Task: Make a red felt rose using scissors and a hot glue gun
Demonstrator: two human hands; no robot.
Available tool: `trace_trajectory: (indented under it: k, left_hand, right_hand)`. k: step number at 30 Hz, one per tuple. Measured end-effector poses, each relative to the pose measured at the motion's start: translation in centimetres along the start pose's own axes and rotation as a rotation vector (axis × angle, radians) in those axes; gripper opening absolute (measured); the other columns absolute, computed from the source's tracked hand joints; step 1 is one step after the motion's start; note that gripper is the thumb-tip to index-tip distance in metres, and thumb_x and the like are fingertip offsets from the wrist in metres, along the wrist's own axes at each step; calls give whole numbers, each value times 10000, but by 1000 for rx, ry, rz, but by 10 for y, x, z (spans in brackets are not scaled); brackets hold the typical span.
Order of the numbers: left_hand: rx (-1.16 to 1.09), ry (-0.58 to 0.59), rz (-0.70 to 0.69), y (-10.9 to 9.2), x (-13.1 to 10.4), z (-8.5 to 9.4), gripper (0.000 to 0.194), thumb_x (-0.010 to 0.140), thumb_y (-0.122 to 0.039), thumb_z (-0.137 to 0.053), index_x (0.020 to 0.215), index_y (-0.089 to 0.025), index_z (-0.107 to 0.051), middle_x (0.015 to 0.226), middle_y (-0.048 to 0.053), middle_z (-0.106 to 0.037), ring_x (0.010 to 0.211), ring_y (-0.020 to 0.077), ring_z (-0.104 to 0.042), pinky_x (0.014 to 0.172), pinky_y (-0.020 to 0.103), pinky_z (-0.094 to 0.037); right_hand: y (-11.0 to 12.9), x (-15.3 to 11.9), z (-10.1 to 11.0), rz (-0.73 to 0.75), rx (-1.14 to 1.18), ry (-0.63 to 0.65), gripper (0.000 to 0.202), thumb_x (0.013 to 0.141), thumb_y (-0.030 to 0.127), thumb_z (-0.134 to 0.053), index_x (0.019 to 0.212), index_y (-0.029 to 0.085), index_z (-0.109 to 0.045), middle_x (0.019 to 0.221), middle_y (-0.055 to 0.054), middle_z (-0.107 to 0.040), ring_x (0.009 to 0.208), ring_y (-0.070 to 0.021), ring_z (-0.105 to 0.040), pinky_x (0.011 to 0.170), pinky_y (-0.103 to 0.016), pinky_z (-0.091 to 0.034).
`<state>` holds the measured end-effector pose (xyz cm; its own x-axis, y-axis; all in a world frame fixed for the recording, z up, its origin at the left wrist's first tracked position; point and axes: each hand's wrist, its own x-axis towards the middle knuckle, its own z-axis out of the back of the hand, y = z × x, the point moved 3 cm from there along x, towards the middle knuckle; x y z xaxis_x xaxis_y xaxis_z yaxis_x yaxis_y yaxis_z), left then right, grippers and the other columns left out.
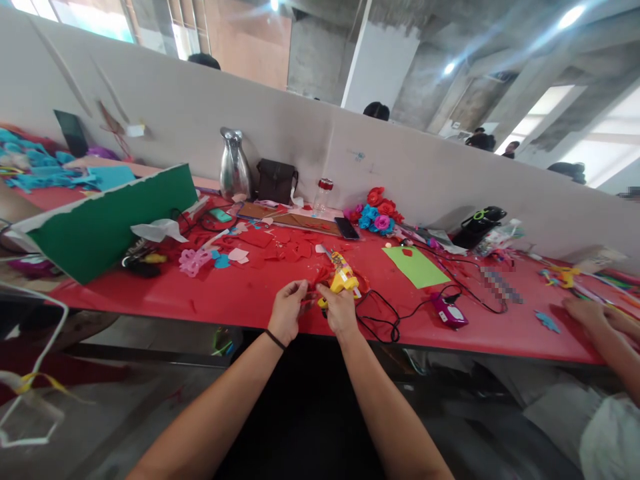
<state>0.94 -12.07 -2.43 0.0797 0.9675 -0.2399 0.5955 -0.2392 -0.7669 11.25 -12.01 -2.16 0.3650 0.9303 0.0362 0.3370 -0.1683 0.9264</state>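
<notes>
Near the table's front edge, my right hand (341, 312) is closed around a yellow glue gun (343, 277). The gun's nozzle points away from me and slightly left. Just left of it, my left hand (289, 312) has its fingertips pinched on a small red piece of craft material, mostly hidden by the fingers. More red material lies behind the fingertips, close to the gun. Red cut-out scraps (287, 245) are spread over the red table (240, 291) beyond my hands. A bunch of red, blue and pink craft flowers (381, 217) sits by the partition.
A green board (115, 217) stands on the left. Behind are a steel jug (235, 167), dark bag (276, 180), glass jar (323, 197) and phone (347, 228). Right lie a lime sheet (417, 265), black cable (395, 320), purple power box (450, 311) and a co-worker's hand (587, 313).
</notes>
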Motion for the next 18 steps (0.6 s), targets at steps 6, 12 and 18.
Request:
trace_trajectory:
  k: [6,12,18]
  left_hand:
    - [181,-15,-55,-8,3,5,244,484,-219,-787,667,-130,-652,619,12,-637,542,95,-587,492,189,-415]
    - [466,-14,-170,-11,10,8,158,602,-286,-682,662,-145,-645,601,12,-637,529,111,-596,519,216,-439]
    - [702,-3,-192,-20,27,17,92,630,-214,-628,549,-170,-638,456,-10,-583,407,110,-498,452,225,-360]
  right_hand:
    - [-5,2,-2,-1,-41,-45,259,526,249,-720,681,183,-523,574,64,-558,488,-83,-506,475,-205,-429]
    - [-10,2,-4,-1,-88,-80,309,523,270,-736,691,192,-488,537,88,-504,459,-71,-466,452,-198,-406]
    - [-4,3,14,13,-155,-123,345,604,386,-727,820,177,-559,651,36,-602,559,-97,-555,483,-194,-431]
